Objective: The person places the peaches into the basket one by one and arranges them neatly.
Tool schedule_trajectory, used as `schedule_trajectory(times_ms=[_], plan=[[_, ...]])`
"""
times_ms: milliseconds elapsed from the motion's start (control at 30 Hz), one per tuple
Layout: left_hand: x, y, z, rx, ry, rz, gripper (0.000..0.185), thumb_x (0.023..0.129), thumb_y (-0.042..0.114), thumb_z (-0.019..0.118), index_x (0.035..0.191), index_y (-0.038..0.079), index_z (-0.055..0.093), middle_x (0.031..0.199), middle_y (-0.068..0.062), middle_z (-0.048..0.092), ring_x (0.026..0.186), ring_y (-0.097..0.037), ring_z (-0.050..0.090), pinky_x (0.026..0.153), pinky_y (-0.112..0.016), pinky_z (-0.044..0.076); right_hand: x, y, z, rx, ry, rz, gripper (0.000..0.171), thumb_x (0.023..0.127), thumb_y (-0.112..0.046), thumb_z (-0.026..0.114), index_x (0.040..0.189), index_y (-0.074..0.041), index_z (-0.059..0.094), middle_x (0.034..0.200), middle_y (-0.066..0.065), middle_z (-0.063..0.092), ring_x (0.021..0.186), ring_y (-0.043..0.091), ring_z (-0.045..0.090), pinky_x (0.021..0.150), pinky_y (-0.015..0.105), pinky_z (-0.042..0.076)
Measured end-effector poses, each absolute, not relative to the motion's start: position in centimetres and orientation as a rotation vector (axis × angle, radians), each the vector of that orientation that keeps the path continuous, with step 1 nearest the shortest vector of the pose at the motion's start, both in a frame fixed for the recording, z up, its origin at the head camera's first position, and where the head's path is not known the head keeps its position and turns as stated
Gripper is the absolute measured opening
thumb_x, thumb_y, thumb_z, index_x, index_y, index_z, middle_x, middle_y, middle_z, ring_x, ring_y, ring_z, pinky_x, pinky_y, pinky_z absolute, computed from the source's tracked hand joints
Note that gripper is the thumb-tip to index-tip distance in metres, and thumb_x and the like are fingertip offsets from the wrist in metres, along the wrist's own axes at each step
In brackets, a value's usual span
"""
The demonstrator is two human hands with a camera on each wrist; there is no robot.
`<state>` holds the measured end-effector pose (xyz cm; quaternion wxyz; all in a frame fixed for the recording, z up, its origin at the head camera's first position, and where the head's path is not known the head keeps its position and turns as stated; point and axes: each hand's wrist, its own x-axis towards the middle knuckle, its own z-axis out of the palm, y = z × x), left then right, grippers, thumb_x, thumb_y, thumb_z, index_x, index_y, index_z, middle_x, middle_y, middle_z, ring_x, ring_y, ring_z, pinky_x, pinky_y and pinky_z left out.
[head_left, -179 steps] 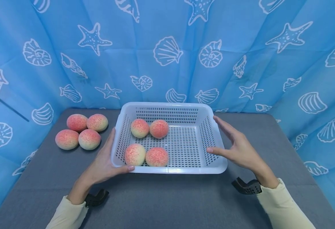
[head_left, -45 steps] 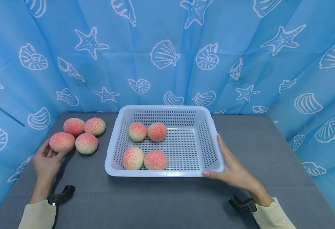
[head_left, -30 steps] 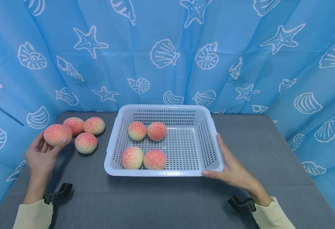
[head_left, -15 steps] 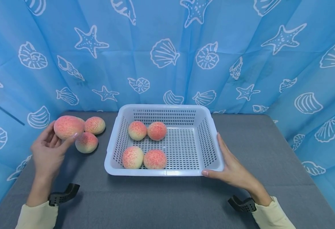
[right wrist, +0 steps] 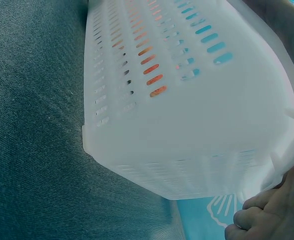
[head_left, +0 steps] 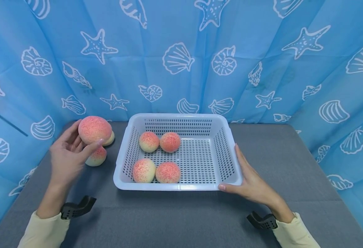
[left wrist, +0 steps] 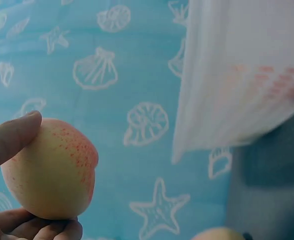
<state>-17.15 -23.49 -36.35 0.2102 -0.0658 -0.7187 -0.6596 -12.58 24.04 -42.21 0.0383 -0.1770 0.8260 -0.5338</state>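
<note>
The peach (head_left: 94, 129) held up at the left is pink-red with fine speckles, fading to pale yellow-cream underneath, and the four peaches (head_left: 156, 157) in the basket and the two peaches (head_left: 98, 155) on the table at the left show the same speckled pink over cream. The basket (head_left: 228, 151) is white plastic with rows of small slots in its walls and floor, standing on a plain dark grey, finely woven table cover (head_left: 175, 217). The backdrop (head_left: 181, 51) on the left, far and right sides is bright blue cloth printed with white outlines of starfish and shells, and the sleeves (head_left: 296, 234) are pale cream-yellow with black wrist straps (head_left: 262, 220).
</note>
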Motion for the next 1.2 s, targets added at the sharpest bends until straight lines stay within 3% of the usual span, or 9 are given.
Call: schedule_trajectory(times_ms=[300,600,767,1200], plan=[[-17.9,-20.9,-34.9,-0.356,-2.138,-1.643,0.081,0.079,-0.009,0.082,0.15,0.003,0.046,0.143,-0.018,0.053,0.129,-0.021,0.056,0.101,-0.02,0.045,-12.6,24.1,-42.3,-0.557,2.529,-1.646,0.132,0.077,-0.012,0.09,0.164,-0.026,-0.008,0.166,0.023,0.005,0.117,0.055,0.056,0.075,0.036,0.061],[-18.9,-18.3,-33.8,-0.471,-2.262,-1.597,0.083,0.083,0.006,0.084,0.154,0.008,0.042,0.149,-0.013,0.05,0.136,-0.03,0.051,0.108,-0.029,0.041,-12.6,24.1,-42.3,-0.557,2.542,-1.638,0.132,0.077,-0.012,0.09,0.164,-0.026,-0.008,0.166,0.023,0.005,0.116,0.055,0.056,0.075,0.036,0.061],[-19.6,-16.9,-33.3,-0.528,-2.294,-1.596,0.079,0.084,0.011,0.085,0.152,0.009,0.045,0.148,-0.008,0.052,0.137,-0.026,0.05,0.111,-0.034,0.04,-12.6,24.1,-42.3,-0.553,2.544,-1.635,0.132,0.077,-0.012,0.09,0.164,-0.026,-0.008,0.166,0.023,0.004,0.117,0.055,0.056,0.075,0.036,0.061],[-21.8,-12.6,-33.2,-0.712,-2.326,-1.735,0.077,0.087,0.012,0.082,0.153,0.005,0.042,0.152,-0.011,0.048,0.141,-0.02,0.045,0.115,-0.029,0.035,-12.6,24.0,-42.3,-0.547,2.539,-1.64,0.132,0.077,-0.013,0.09,0.164,-0.026,-0.008,0.166,0.023,0.006,0.118,0.056,0.055,0.076,0.037,0.061]])
